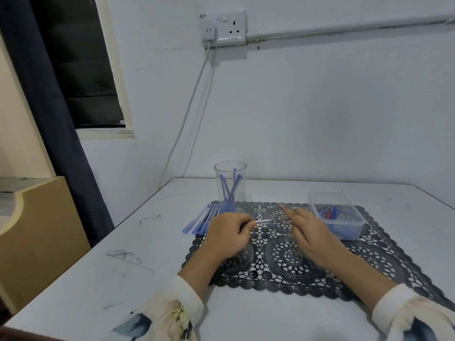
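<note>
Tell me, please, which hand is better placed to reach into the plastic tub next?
The right hand: the tub sits just beside it, while the left hand pinches the pen part on the far side.

No legible text found, wall socket (222, 28) unmarked so far as visible, clear cup (242, 183) and plastic tub (327, 194) unlabelled, pen (270, 220) too small and blurred to read.
</note>
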A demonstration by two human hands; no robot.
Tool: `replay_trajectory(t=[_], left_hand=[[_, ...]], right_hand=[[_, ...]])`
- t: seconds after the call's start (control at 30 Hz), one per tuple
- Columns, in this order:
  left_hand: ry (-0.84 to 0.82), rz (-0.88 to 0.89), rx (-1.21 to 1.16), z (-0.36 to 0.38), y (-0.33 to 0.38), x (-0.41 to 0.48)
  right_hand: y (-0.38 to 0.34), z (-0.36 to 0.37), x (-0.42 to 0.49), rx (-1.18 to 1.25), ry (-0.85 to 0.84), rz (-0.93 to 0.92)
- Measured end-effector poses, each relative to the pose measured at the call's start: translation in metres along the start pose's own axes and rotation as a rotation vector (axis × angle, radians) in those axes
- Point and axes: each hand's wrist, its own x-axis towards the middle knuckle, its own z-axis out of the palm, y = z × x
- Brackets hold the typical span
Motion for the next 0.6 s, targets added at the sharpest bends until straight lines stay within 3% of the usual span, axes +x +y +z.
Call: replay_trajectory(t=[0.2, 0.43, 0.6], left_hand=[[0.02, -0.021, 0.016, -0.001, -0.0021, -0.0002], [0.024, -0.053, 0.038, -0.0013, -0.0059, 0.002], [0.022, -0.082, 0.054, -0.0018, -0.0097, 0.0025]], right_hand=[[0.0036, 0.0017, 0.0004, 0.009, 0.023, -0.002], [-0.005, -0.0026, 0.0035, 0.159, 0.085, 0.237], [-0.0015, -0.0052, 0.002, 0.067, 0.11, 0.192]])
